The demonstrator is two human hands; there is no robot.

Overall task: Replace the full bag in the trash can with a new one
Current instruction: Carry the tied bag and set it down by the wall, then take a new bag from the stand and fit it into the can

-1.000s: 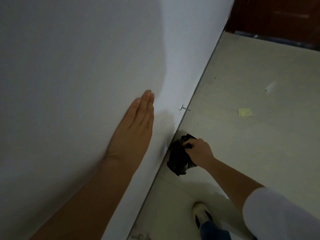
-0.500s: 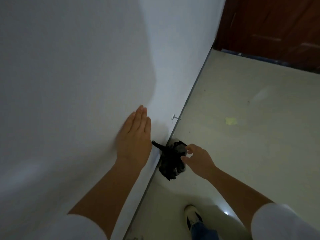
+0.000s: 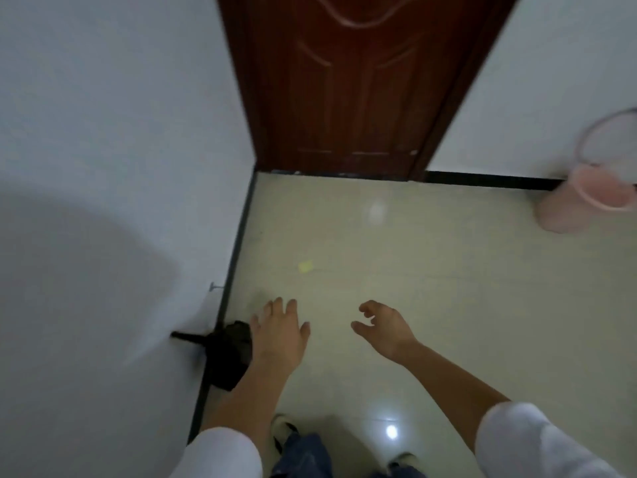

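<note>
A tied black trash bag [image 3: 227,353] sits on the floor against the left wall's baseboard, one tie end sticking out to the left. My left hand [image 3: 279,334] hovers just right of the bag, fingers spread, holding nothing. Further right, my right hand [image 3: 382,327] hangs over the bare floor with its fingers loosely curled and empty. A pink trash can [image 3: 586,188] with a clear rim stands at the far right by the back wall, away from both hands.
A dark wooden door [image 3: 348,81] is shut at the back. White walls run along the left and back right. A small yellow scrap [image 3: 305,266] lies on the pale tiles. A nail [image 3: 215,287] juts from the left wall. My shoes [image 3: 282,429] show at the bottom.
My right hand let go of the black bag and moved right. My left hand came off the wall and now hovers beside the bag. The view lifted, revealing the door and the pink can.
</note>
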